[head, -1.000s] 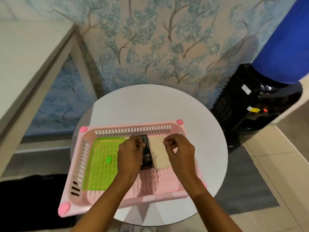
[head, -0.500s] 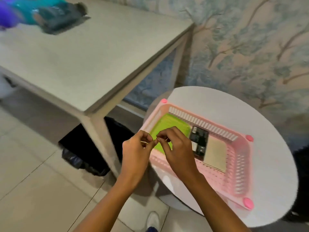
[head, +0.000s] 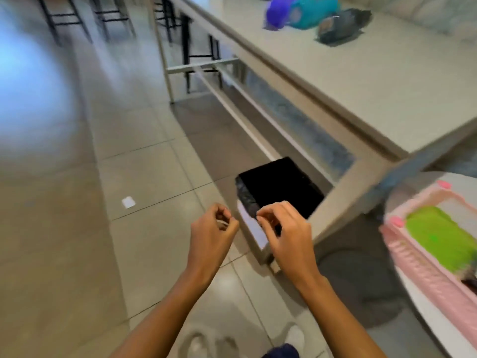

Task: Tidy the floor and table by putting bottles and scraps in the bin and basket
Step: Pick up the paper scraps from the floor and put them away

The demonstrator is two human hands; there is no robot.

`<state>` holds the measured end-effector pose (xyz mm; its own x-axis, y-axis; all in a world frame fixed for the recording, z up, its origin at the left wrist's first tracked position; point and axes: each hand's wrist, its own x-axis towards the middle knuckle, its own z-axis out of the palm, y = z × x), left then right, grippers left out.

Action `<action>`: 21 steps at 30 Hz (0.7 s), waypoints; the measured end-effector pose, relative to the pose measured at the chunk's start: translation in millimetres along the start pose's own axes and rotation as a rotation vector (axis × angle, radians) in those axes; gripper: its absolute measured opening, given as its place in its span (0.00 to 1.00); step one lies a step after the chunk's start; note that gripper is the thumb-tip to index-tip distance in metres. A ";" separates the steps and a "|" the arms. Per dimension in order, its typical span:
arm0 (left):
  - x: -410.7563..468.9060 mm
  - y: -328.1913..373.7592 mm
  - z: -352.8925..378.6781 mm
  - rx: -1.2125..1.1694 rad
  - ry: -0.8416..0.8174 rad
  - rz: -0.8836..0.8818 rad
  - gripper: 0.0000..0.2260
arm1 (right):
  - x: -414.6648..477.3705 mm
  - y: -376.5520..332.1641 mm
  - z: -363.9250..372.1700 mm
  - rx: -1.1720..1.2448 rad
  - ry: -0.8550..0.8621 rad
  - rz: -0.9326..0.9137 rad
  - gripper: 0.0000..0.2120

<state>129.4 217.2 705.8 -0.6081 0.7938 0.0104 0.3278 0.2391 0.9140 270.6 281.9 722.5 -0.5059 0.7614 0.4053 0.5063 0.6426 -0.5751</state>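
My left hand point(head: 213, 232) hovers over the floor tiles with its fingers curled, and a thin pale scrap point(head: 222, 223) shows between the fingertips. My right hand point(head: 285, 229) is level with it, fingers pinched together, above the near edge of the bin point(head: 280, 187), which has a black liner and stands under the long table. The pink basket point(head: 423, 267) sits on the round white table point(head: 423, 313) at the right, with a green mat point(head: 444, 236) in it. A small white scrap point(head: 128, 202) lies on the floor to the left.
The long grey table point(head: 361, 81) runs across the upper right, with purple point(head: 278, 11), teal point(head: 313, 9) and dark point(head: 340, 25) items on it. Its leg point(head: 343, 215) stands just right of the bin. Black stools point(head: 111, 19) stand at the back. My feet point(head: 294, 339) are below.
My view has swung left from the round table to the floor and bin. Both hands have left the basket and now hang pinched over the bin's near edge.
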 end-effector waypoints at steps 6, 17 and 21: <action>11.1 -59.9 -119.9 0.007 0.198 -0.089 0.07 | 31.1 -95.3 95.7 0.076 -0.103 -0.104 0.01; 103.9 -150.8 -214.0 -0.173 0.445 -0.371 0.02 | 135.3 -165.9 262.4 0.230 -0.388 -0.170 0.01; 181.0 -193.3 -245.0 -0.162 0.454 -0.438 0.04 | 200.7 -173.9 344.5 0.280 -0.467 -0.131 0.02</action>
<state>-221.1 177.7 630.3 -0.9174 0.3182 -0.2391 -0.1116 0.3709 0.9219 -159.5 293.4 659.0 -0.8400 0.5171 0.1644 0.2462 0.6332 -0.7338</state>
